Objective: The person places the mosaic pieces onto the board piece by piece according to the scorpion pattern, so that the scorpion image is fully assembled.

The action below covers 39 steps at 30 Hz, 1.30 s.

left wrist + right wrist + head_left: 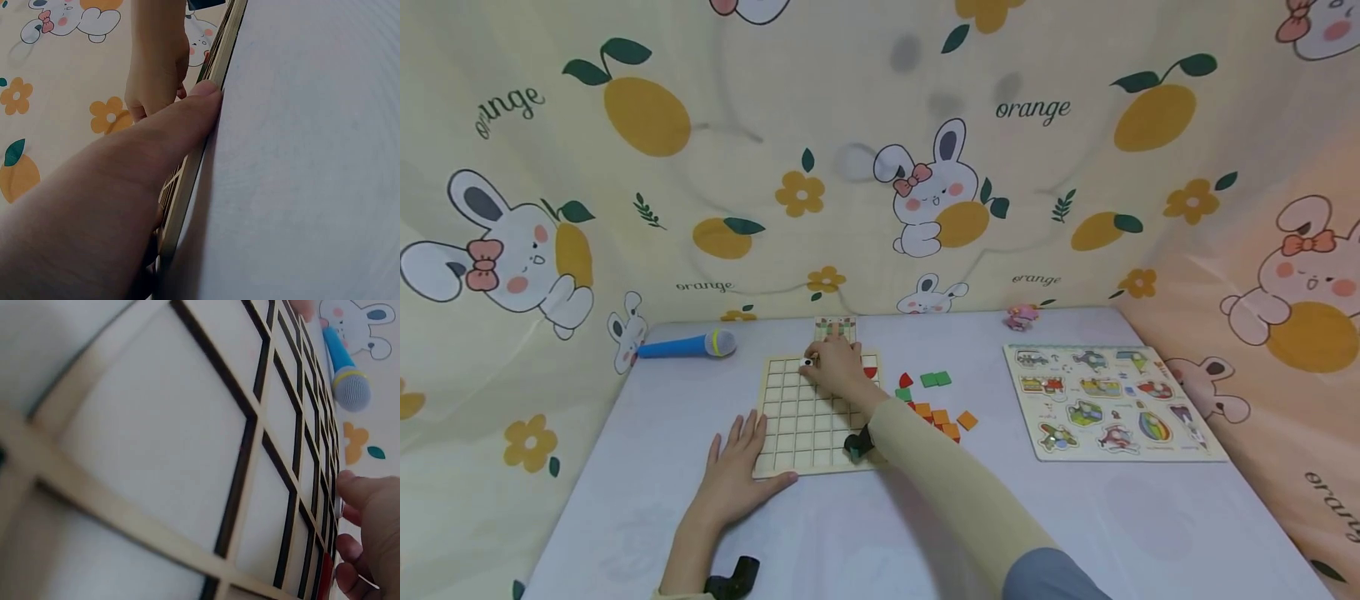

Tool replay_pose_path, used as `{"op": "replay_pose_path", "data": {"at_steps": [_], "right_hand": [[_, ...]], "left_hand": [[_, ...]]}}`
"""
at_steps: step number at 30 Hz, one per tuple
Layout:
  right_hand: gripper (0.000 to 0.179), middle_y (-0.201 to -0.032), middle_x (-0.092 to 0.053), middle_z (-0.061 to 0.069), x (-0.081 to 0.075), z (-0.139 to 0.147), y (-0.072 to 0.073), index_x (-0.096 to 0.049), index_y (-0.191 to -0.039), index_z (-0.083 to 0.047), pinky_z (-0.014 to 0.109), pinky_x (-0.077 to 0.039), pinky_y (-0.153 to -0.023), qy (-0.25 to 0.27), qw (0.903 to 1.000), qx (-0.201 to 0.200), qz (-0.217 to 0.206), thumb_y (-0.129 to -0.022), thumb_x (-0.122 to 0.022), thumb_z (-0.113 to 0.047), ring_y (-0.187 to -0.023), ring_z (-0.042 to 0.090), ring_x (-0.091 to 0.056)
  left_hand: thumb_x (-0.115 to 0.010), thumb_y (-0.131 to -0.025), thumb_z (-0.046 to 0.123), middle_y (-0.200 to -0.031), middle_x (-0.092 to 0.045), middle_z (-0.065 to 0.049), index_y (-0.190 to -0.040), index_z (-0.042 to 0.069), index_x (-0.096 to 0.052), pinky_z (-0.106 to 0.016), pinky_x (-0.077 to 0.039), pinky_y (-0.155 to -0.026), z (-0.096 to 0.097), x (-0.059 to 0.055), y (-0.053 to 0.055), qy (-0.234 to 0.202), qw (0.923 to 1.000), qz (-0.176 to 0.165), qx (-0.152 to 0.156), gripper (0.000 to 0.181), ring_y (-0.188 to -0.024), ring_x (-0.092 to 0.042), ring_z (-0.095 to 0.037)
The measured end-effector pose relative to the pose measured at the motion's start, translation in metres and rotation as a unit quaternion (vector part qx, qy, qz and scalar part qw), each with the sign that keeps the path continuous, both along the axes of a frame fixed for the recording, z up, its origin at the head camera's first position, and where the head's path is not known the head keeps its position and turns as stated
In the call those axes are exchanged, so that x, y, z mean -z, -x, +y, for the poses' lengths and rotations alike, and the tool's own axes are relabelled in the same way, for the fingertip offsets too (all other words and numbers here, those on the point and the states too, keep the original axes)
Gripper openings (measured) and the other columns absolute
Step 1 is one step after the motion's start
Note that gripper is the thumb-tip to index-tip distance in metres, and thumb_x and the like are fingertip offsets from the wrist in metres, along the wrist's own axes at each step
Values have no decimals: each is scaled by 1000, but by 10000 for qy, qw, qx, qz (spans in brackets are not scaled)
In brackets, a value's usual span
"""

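Left hand [735, 471]: in the head view, yours lies at the near left corner of the grid board [790, 425], fingers straight and spread.
Right hand [841, 367]: you pinch a white piece [806, 362] with a black dot near the board's far edge, one finger over the small card [848, 330] beyond.
Red piece [870, 372]: at the board's far right corner.
Loose tiles [941, 417]: beside its right edge.
Table [835, 533]: your microphone [685, 346] lies near the far left corner, a puzzle board [1033, 408] toward the right edge.
Left wrist view: your thumb rests along the board's near edge — other fingers mostly hidden.
Right wrist view: your thumb and fingers gather at the board's far side — the pinched piece barely shows.
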State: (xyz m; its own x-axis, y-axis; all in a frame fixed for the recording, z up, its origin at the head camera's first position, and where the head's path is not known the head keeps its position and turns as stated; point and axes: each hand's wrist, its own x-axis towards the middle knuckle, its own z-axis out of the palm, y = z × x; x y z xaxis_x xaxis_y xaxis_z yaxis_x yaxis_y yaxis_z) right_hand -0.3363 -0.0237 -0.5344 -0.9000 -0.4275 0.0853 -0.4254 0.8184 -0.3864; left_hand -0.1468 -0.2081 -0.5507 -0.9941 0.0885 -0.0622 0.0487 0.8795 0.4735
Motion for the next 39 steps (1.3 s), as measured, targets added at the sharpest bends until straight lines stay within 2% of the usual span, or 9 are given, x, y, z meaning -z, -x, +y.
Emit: {"op": "replay_pose_path", "data": {"at_steps": [10,18,24,27,29,31,35,37,39], "right_hand": [[32,-127,-68,-1,-1,-3,2,-75,-125,-25,52,-42,-101,-240,9996,140,-100,-102,-69,-48,-124,27,-60],[29,-128,-69,-2,-2,-4,2,-76,-121,-28,48,-40,-95,-231,9993,229,-175,-102,-70,-48,-122,27,-59],[28,-135,-67,2,-3,-3,2,-76,-122,-29,51,-42,-100,-346,9986,305,-249,-102,-70,-48,-126,29,-58],[33,-146,-63,5,-11,-1,1,-73,-130,-28,54,-40,-105,-389,9981,305,-370,-102,-70,-46,-134,32,-56],[37,-152,-59,5,-19,4,-1,-71,-135,-26,56,-40,-107,-255,9981,329,-444,-102,-70,-45,-138,33,-54],[39,-150,-61,7,-28,15,-4,-69,-137,-22,61,-38,-110,106,9977,389,-547,-103,-70,-41,-137,34,-56],[36,-129,-70,10,-37,49,-9,-72,-133,-12,67,-41,-108,1137,9900,520,-649,-104,-70,-32,-121,32,-62],[34,-123,-70,13,-36,72,-12,-74,-131,-8,64,-46,-105,1616,9830,578,-643,-104,-69,-29,-115,31,-63],[33,-122,-70,13,-33,96,-15,-75,-129,-6,54,-52,-99,1872,9785,672,-549,-104,-69,-27,-110,31,-62]], "left_hand": [[-71,-85,75,-175,-15,-22,-166,-1,-22,-71,2,-127,0,1,2,24,10000,-14,16,122,-162,-6,-48],[-71,-84,76,-175,-14,-22,-167,-1,-22,-70,3,-127,-1,5,2,3,10000,-8,-11,123,-163,-5,-47],[-70,-85,76,-175,-13,-22,-167,-1,-21,-71,3,-127,1,7,3,-39,10000,-9,18,123,-163,-5,-47],[-70,-85,76,-175,-13,-21,-167,0,-21,-71,3,-127,2,7,3,-26,10000,-2,1,123,-163,-5,-47],[-71,-85,76,-175,-14,-21,-167,0,-22,-70,2,-127,3,7,3,-30,10000,9,-2,123,-163,-5,-47],[-71,-84,77,-175,-14,-22,-167,-1,-22,-70,2,-127,3,7,3,-15,10000,0,6,123,-163,-6,-47],[-72,-83,76,-174,-16,-24,-166,-2,-25,-71,1,-127,3,5,1,-15,10000,-14,-25,124,-162,-7,-48],[-71,-83,77,-175,-15,-24,-166,-2,-24,-71,2,-127,2,4,1,29,10000,-44,-42,124,-162,-6,-48],[-70,-84,78,-175,-13,-23,-167,-1,-22,-71,3,-127,1,3,2,79,10000,-48,-36,124,-162,-5,-48]]}}
